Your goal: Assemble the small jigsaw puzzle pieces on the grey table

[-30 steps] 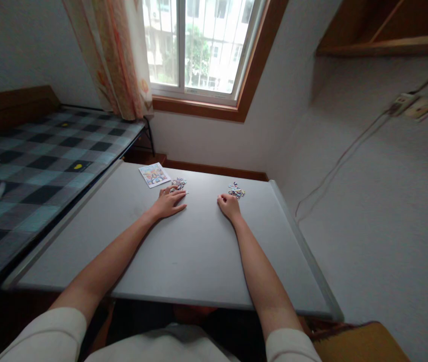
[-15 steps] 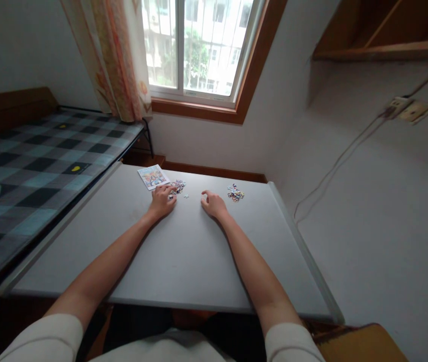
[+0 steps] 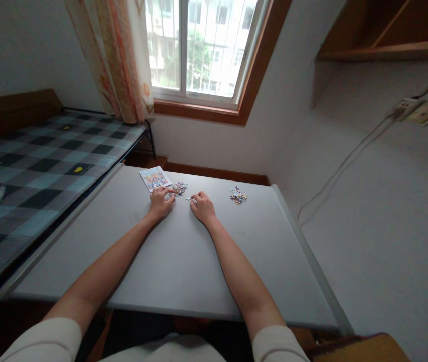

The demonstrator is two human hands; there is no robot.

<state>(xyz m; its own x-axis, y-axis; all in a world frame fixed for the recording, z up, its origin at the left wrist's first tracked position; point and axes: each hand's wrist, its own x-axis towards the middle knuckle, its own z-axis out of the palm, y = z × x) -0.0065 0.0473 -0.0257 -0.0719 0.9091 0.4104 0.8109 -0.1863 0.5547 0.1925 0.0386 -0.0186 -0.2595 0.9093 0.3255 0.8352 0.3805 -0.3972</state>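
Both of my hands rest on a grey table (image 3: 183,261). My left hand (image 3: 161,202) lies with fingers curled at the edge of a small heap of colourful puzzle pieces (image 3: 179,188), fingertips touching them. My right hand (image 3: 201,207) sits just right of it, fingers pinched on a single loose puzzle piece (image 3: 190,199). A second small heap of puzzle pieces (image 3: 238,195) lies further right, apart from both hands. A picture card (image 3: 154,178) lies flat behind my left hand.
A bed with a checked cover (image 3: 36,171) runs along the table's left side. A window (image 3: 198,50) with a curtain (image 3: 117,60) is behind the table. The wall on the right carries a cable and socket (image 3: 406,108) and a wooden shelf (image 3: 383,35).
My right hand has slid left from the right heap to the loose piece by the left heap. My left hand has curled its fingers and pulled back slightly.
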